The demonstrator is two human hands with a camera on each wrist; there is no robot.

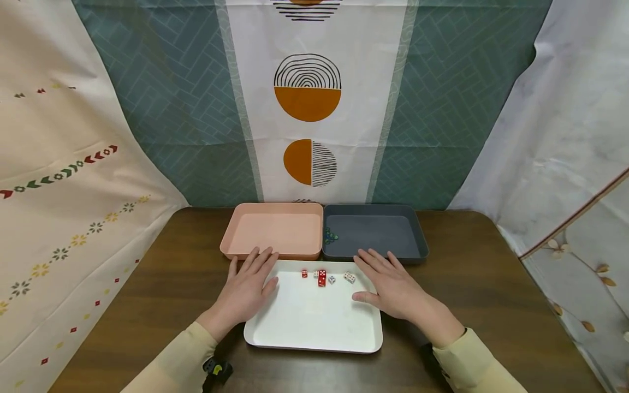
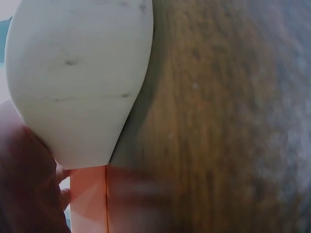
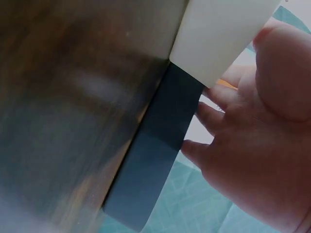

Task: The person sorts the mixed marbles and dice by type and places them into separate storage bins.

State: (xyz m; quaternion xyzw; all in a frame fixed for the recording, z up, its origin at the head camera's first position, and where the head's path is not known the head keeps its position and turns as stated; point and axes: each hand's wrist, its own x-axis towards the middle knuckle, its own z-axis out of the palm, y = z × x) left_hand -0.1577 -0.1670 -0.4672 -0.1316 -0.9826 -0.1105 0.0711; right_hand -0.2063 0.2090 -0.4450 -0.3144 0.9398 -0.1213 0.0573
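A shallow white tray [image 1: 314, 322] lies on the table, with red dice [image 1: 321, 282] and white dice [image 1: 349, 277] grouped near its far edge. My left hand [image 1: 245, 292] is over the tray's far left corner, fingers fairly straight and reaching toward the pink tray [image 1: 277, 226]. At the far right corner, my right hand [image 1: 395, 289] spreads its fingers near the front rim of the dark grey tray [image 1: 378, 232]. Neither hand holds anything. In the wrist views, the left hand [image 2: 31, 170] and right hand [image 3: 257, 116] appear beside the tray walls; exact contact is unclear.
Small blue and green pieces [image 1: 330, 236] lie at the left end of the dark tray. The pink and dark trays stand side by side behind the white one. Brown wooden tabletop [image 1: 147, 295] surrounds them. Patterned cloths [image 1: 314, 109] hang behind and at both sides.
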